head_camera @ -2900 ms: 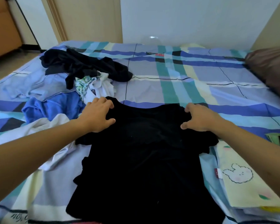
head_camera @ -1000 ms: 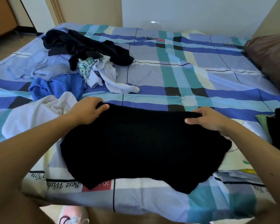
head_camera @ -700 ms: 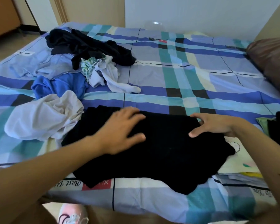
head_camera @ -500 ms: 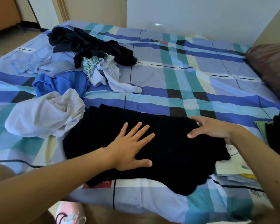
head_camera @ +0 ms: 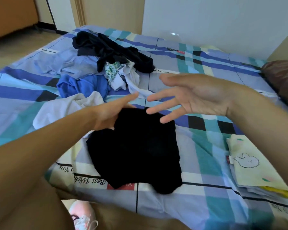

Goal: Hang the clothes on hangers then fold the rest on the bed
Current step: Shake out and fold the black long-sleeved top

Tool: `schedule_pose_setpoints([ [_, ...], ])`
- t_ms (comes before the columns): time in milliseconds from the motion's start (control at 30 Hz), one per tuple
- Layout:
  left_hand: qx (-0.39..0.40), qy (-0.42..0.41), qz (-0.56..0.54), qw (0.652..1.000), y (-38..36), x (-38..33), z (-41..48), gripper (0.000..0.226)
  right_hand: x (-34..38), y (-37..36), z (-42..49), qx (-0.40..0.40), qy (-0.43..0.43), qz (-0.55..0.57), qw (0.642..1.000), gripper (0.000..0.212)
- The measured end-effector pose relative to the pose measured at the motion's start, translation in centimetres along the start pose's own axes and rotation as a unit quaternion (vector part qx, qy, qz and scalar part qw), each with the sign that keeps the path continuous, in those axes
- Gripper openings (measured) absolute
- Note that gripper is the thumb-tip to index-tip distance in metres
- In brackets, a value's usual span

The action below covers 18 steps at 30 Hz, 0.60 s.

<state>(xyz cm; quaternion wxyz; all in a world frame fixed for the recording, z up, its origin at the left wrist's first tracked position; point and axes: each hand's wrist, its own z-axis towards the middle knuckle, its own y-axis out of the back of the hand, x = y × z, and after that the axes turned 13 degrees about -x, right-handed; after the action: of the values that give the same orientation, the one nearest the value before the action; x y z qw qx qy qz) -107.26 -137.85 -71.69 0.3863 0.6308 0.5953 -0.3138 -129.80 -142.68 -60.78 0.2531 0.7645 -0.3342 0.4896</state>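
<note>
Far left, on the plaid bed sheet (head_camera: 206,146): a crumpled white garment (head_camera: 61,110). Beyond it lies a loose heap with a pale blue shirt (head_camera: 70,65), a bright blue garment (head_camera: 83,85), a dark garment (head_camera: 110,48) draped over the top, a green floral cloth (head_camera: 112,70) and a white cloth (head_camera: 130,78) trailing toward the bed's middle. At the bottom edge, on the floor, we see a pink and white shoe (head_camera: 83,214). The left hand (head_camera: 113,112) is released, fingers straight and pointing away from us, holding nothing. Its lower edge meets the far left corner of the folded black garment (head_camera: 136,151), but we cannot tell whether they touch. The black garment lies flat near the bed's near edge, a compact dark shape partly covering the sheet's printed lettering. The right hand (head_camera: 198,95) is raised above the bed, palm toward the left hand, fingers spread and straight, grasping nothing; its fingertips are over the garment's far edge. Right of the garment, apart from it, sits a folded stack topped by a cream cloth with a rabbit drawing (head_camera: 249,161). At the far right is a brown pillow (head_camera: 283,77).
</note>
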Motion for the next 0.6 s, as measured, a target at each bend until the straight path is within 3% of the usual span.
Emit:
schedule_pose_setpoints([
  [100, -0.107, 0.003, 0.108, 0.988, 0.3, 2.9, 1.1, 0.064, -3.1, 0.2, 1.4, -0.097, -0.012, -0.067, 0.993, 0.085],
  [200, -0.214, -0.028, 0.142, 0.966, -1.1, 5.2, 1.8, 0.078, -7.6, 1.5, 2.3, -0.186, -0.045, -0.133, 0.973, 0.072],
  [367, -0.237, -0.086, 0.126, 0.96, -2.2, 5.7, 2.3, 0.063, -12.9, 2.7, 2.8, -0.271, -0.079, -0.078, 0.956, 0.062],
  [500, -0.272, -0.137, 0.137, 0.942, 1.2, 2.7, 2.0, 0.05, -15.3, 1.8, 2.2, -0.266, -0.089, -0.03, 0.959, 0.065],
  [600, -0.271, -0.132, 0.265, 0.916, 3.3, 2.4, 2.2, 0.048, -16.4, 0.7, 2.0, -0.235, -0.093, 0.031, 0.967, 0.07],
])
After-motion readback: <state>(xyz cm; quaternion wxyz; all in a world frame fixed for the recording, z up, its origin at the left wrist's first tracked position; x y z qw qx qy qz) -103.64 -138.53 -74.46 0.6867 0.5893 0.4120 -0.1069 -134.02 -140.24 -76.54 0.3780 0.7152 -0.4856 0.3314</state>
